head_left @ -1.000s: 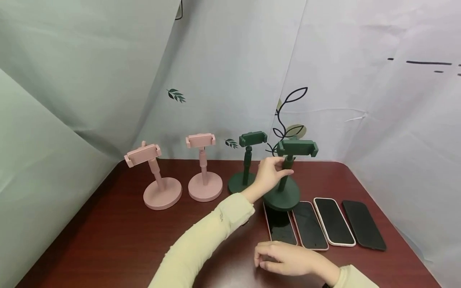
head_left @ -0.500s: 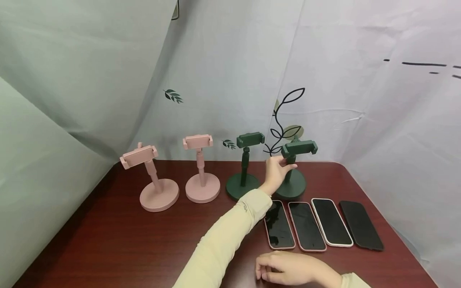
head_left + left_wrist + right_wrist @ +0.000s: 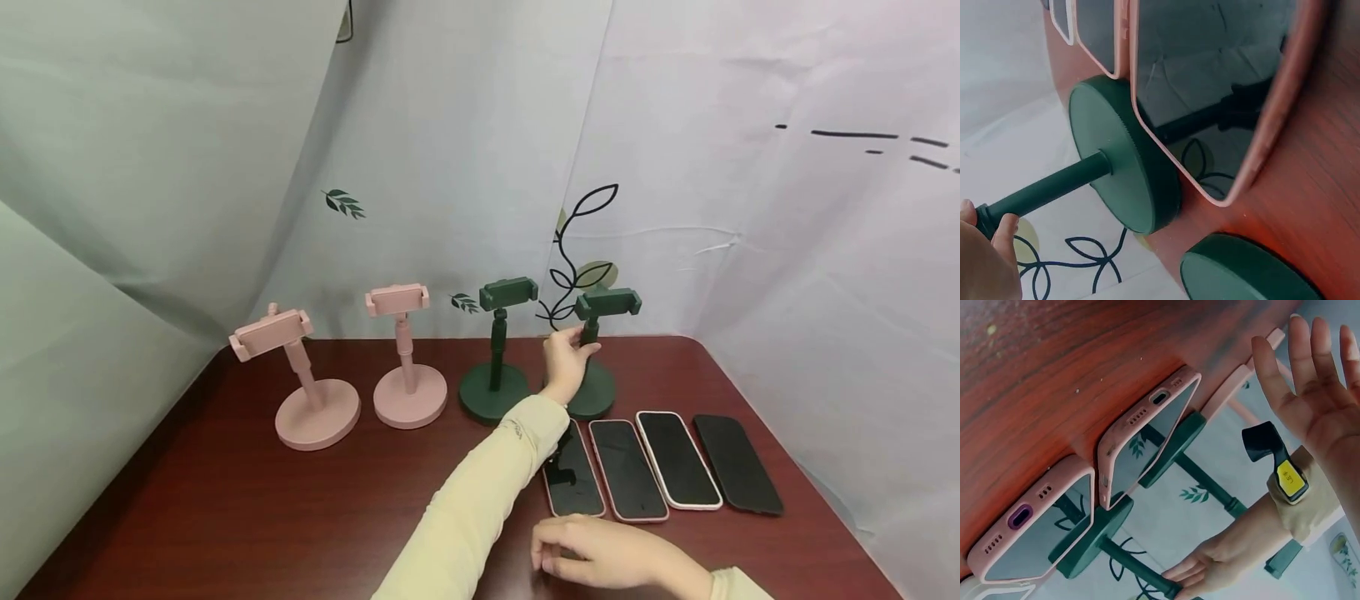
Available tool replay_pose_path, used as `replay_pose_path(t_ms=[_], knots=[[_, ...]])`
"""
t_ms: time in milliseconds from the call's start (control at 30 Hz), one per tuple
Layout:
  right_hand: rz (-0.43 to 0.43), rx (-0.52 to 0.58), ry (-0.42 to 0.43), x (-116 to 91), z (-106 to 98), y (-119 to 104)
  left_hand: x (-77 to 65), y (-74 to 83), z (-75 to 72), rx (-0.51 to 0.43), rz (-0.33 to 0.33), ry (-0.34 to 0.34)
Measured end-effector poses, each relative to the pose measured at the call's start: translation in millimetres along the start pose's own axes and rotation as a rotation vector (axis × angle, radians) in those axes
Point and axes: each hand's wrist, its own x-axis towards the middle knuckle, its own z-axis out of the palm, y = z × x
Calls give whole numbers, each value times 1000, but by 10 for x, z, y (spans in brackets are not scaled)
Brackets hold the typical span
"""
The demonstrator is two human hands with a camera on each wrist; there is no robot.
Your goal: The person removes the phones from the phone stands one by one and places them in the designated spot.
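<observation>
With thumb and fingers round its stem, my left hand (image 3: 566,365) grips the rightmost green phone stand (image 3: 594,392). In the left wrist view the round base of this stand stands by a pink-edged phone (image 3: 1210,81), and the left fingers hold the stem's collar. Beside it is a second green phone stand (image 3: 495,392). My right hand (image 3: 611,552) hovers or rests near the table's front, fingers loosely bent, holding nothing. Close ahead of it lie a pink-edged phone (image 3: 572,479) and another pink-edged phone (image 3: 630,475).
Two pink phone stands, one upright (image 3: 409,396) and one leaning (image 3: 318,412), occupy the left side. A white-edged phone (image 3: 678,462) and a black phone (image 3: 738,467) lie to the right. Pale fabric (image 3: 465,125) hangs behind the dark red table (image 3: 262,517).
My left hand has moved the right green stand back and set it upright behind the phones, still holding its stem. The view has shifted slightly right. My right hand stays nearly in place.
</observation>
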Motion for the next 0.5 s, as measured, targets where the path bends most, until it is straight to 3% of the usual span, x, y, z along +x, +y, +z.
replay_pose_path(t_ms=[133,300,400,500], knots=[[-4,38,11,4,-11,8,28,-2,17,20,-51,21],[-11,47,25,-7,-50,6,60,31,34,14,-108,-22],[-4,44,36,-8,-97,4,76,43,11,13,-92,-57],[-4,7,61,-4,-140,6,52,22,-38,-19,-67,-134]])
